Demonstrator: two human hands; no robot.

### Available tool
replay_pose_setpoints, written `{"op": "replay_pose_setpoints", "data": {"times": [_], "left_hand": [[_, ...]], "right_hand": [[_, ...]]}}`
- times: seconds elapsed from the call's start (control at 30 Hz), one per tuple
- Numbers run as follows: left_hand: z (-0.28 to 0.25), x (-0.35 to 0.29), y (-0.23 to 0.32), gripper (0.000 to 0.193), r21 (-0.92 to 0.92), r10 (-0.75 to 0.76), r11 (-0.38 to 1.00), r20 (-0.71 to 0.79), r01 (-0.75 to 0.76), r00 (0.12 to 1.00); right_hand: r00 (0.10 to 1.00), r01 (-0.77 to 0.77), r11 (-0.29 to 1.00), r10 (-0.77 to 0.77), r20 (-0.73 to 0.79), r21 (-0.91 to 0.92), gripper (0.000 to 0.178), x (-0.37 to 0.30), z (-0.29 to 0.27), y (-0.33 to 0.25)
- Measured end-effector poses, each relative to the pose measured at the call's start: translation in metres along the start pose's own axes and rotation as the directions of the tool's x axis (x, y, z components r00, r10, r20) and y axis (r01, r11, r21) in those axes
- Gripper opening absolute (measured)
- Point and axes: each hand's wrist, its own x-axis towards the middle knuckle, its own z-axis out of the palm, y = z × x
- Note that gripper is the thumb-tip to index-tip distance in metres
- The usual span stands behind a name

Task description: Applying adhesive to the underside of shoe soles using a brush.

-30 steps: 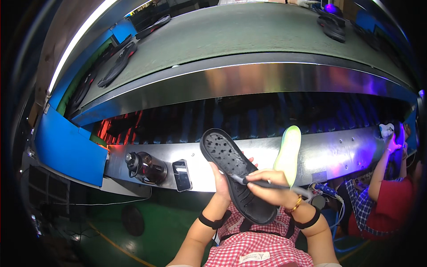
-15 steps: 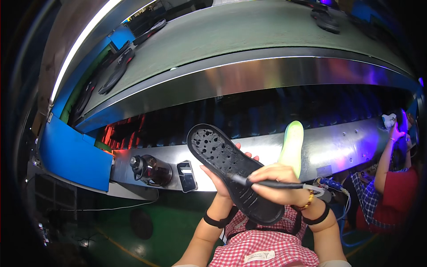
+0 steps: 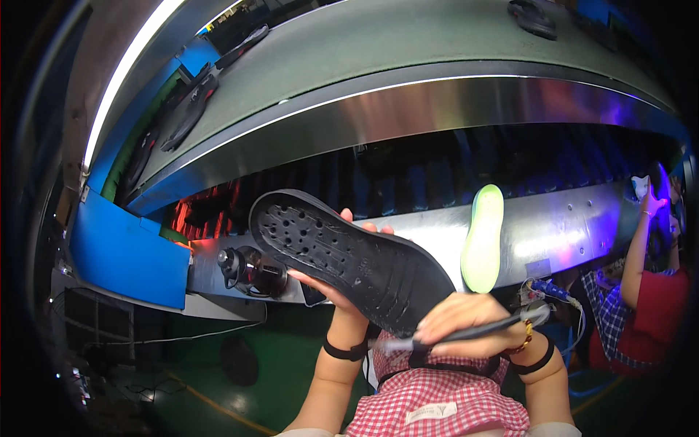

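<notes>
A black shoe sole (image 3: pixel 364 269) with small holes in its wider far-left end lies slanted in my left hand (image 3: pixel 331 289). That hand is wrapped around it from underneath, its thumb along the near edge and its fingertips showing past the far edge. My right hand (image 3: pixel 466 324) is closed around the black handle of a brush (image 3: pixel 466 335). The brush's pale, blurred tip points left, just below the sole's near edge; whether it touches the sole I cannot tell. A yellow-green insole-shaped piece (image 3: pixel 483 240) lies on the metal ledge beyond my right hand.
On the metal ledge (image 3: pixel 539 240) stand a dark bottle (image 3: pixel 251 271) and a phone (image 3: pixel 313 296) partly hidden by my left hand. Beyond runs a green conveyor belt (image 3: pixel 408 44) carrying dark shoe parts. At the right, a person in red (image 3: pixel 659 306) works; cables (image 3: pixel 550 289) hang nearby.
The sole has moved left and turned flatter with my left hand. The brush has shifted from over the sole's middle to below its near edge, its tip now pointing left.
</notes>
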Motion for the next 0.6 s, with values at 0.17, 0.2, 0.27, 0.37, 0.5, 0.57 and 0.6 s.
{"op": "replay_pose_setpoints", "data": {"times": [0.17, 0.2, 0.27, 0.37, 0.5, 0.57, 0.6], "left_hand": [[0.011, 0.006, 0.008, 0.114, 0.077, 0.068, 0.994, 0.117, -0.078, 0.991], [0.013, 0.007, 0.009, 0.115, 0.075, 0.072, 0.994, 0.142, -0.083, 0.987], [0.016, 0.008, 0.013, 0.116, 0.129, 0.075, 0.987, 0.157, -0.096, 0.985], [0.019, 0.008, 0.017, 0.116, 0.168, 0.128, 0.975, 0.117, -0.146, 0.985], [0.018, 0.01, 0.017, 0.116, 0.124, 0.123, 0.981, 0.191, -0.148, 0.974], [0.018, 0.012, 0.015, 0.117, 0.166, 0.071, 0.98, 0.22, -0.109, 0.973], [0.019, 0.013, 0.014, 0.116, 0.124, 0.082, 0.986, 0.242, -0.114, 0.967]], "right_hand": [[0.992, -0.123, 0.973, 0.114, -0.061, -0.194, 0.02, -0.005, -0.008, 0.004], [0.997, -0.061, 0.974, 0.069, 0.032, -0.216, 0.02, -0.005, -0.009, 0.004], [0.997, -0.077, 0.996, 0.077, -0.003, 0.053, 0.021, -0.006, -0.008, 0.005], [0.968, -0.091, 0.996, 0.094, -0.233, 0.024, 0.02, -0.008, -0.009, 0.003], [0.994, -0.076, 0.993, 0.082, 0.072, -0.087, 0.018, -0.011, -0.015, -0.001], [1.0, 0.013, 0.989, -0.016, 0.016, 0.148, 0.02, -0.013, -0.024, -0.002], [0.993, -0.092, 0.983, 0.101, -0.055, 0.158, 0.02, -0.015, -0.025, -0.001]]}}
